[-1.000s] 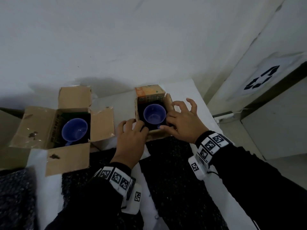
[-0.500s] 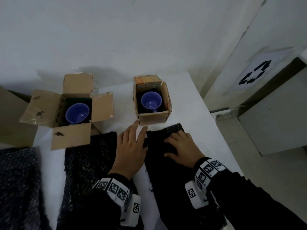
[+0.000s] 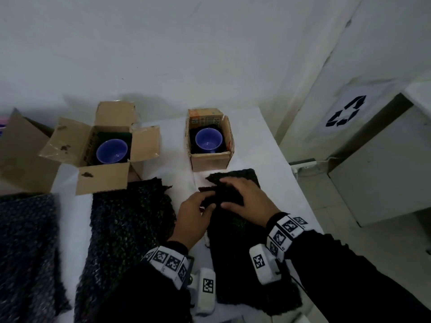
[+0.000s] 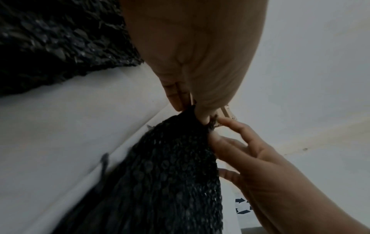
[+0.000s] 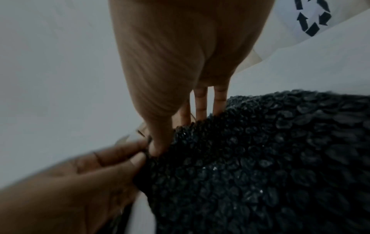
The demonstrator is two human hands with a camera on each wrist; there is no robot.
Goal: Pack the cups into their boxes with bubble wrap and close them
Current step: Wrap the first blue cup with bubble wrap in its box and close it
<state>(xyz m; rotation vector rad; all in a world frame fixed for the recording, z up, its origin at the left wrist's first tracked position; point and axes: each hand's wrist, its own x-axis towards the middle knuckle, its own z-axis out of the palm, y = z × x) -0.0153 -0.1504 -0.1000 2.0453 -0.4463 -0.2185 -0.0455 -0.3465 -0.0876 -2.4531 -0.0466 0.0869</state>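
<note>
Two open cardboard boxes stand at the back of the white table [image 3: 268, 159]. The left box [image 3: 100, 180] has its flaps spread and holds a blue cup [image 3: 112, 151]. The smaller right box [image 3: 210, 160] holds another blue cup [image 3: 208, 140] with dark wrap around it. A black bubble wrap sheet [image 3: 235, 231] lies in front of the right box. My left hand [image 3: 206, 201] pinches its far left edge, thumb against fingers [image 4: 202, 114]. My right hand [image 3: 227, 194] holds the same lifted edge [image 5: 200, 142], thumb below and fingers spread over the folded corner.
Two more black bubble wrap sheets lie flat, one in the middle [image 3: 130, 229] and one at the far left [image 3: 25, 241]. A further piece of cardboard [image 3: 18, 148] stands at the left edge. Right of the table's edge is a white bin with a recycling sign [image 3: 345, 111].
Both hands left the right box, drew back toward me and took hold of the far edge of the right bubble wrap sheet, which now lifts and folds off the table.
</note>
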